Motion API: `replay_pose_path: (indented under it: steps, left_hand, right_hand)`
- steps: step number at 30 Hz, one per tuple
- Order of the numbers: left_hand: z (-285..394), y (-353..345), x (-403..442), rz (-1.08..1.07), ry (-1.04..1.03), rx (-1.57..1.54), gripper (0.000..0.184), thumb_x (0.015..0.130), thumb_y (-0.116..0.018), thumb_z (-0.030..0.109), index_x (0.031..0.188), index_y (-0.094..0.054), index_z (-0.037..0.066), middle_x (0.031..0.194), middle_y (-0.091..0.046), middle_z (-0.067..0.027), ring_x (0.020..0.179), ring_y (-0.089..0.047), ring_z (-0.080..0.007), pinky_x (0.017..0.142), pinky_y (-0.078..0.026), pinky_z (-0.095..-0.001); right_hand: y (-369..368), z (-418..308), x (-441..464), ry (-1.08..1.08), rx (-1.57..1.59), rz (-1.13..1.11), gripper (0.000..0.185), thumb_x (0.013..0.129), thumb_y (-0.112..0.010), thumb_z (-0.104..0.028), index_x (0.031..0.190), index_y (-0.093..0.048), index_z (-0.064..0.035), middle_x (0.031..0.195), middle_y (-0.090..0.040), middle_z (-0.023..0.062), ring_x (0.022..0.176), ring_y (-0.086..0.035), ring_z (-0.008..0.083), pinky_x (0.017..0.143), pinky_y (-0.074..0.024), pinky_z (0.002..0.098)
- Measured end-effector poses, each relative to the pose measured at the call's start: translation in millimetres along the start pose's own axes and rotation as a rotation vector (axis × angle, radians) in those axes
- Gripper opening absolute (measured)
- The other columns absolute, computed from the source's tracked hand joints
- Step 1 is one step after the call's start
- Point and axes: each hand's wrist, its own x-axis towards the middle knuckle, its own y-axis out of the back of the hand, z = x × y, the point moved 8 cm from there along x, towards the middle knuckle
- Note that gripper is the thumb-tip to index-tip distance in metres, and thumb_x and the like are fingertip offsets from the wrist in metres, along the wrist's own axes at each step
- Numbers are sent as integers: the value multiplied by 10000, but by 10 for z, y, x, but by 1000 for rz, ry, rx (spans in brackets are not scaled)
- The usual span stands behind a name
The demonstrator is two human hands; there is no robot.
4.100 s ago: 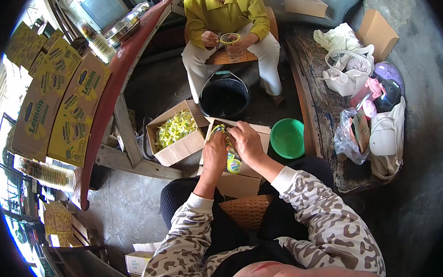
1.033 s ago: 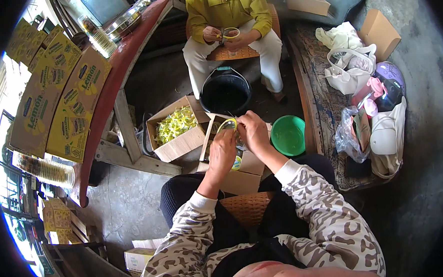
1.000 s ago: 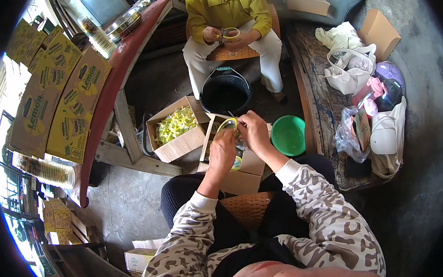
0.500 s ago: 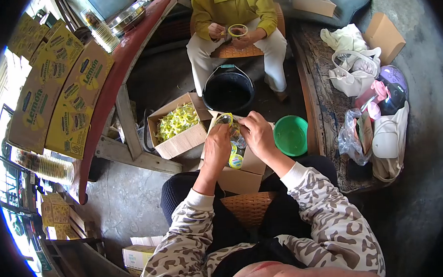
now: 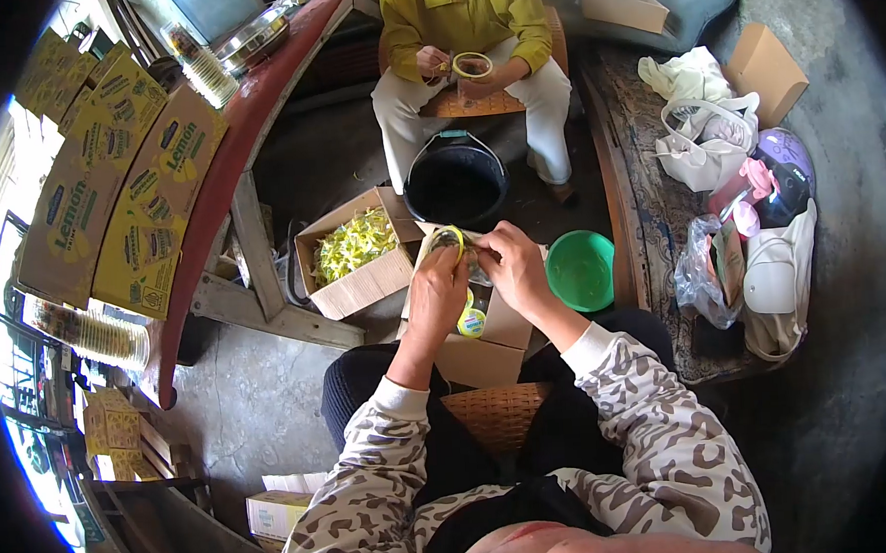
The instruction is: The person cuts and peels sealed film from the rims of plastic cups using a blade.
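Over an open cardboard box (image 5: 480, 362), my left hand (image 5: 436, 289) is closed around a clear plastic cup with a yellow rim (image 5: 449, 233). My right hand (image 5: 516, 268) is just to the right, thumb and fingers pinched together close to the cup's side. Whatever is between those fingers is too small or hidden to name. Below the hands, a round yellow-and-white labelled piece (image 5: 471, 322) lies in the box. My wrists partly cover the box's contents.
A box of yellow-green strips (image 5: 354, 245) stands left, a black bucket (image 5: 455, 181) ahead, a green basin (image 5: 580, 271) right. Opposite sits a person (image 5: 465, 35) holding another yellow-rimmed cup (image 5: 472, 67). Lemon cartons (image 5: 159, 206) line a red table (image 5: 253, 91); bags (image 5: 707, 143) lie right.
The yellow-rimmed cup has turned slightly in my left hand, its rim now more edge-on. My left hand has shifted a little to the right, covering more of the labelled pieces below.
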Motion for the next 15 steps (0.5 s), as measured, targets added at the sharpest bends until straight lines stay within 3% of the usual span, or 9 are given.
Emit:
replay_pose_path:
  steps: [1, 4, 15]
  left_hand:
    - [-13, 4, 0, 7, 25, -53, 78, 881, -602, 31, 857, -562, -31, 803, -583, -218, 764, -571, -433, 675, -454, -489]
    - [-55, 40, 10, 24, 46, -44, 101, 918, -587, 56, 880, -607, -35, 818, -608, -211, 744, -602, -416, 641, -459, -452]
    - [-131, 31, 3, 25, 61, -5, 155, 931, -588, 92, 842, -586, -34, 794, -602, -220, 731, -596, -432, 627, -452, -460]
  right_hand:
    - [25, -41, 1, 24, -3, 20, 142, 738, -712, 19, 856, -650, -29, 794, -565, 98, 730, -610, 292, 639, -506, 392]
    - [69, -139, 5, 72, -33, 44, 166, 733, -711, 26, 875, -655, -39, 799, -564, 92, 742, -610, 283, 638, -509, 390]
    - [89, -336, -22, 172, -115, 31, 218, 721, -711, 33, 921, -662, -38, 824, -548, 87, 787, -605, 271, 671, -520, 387]
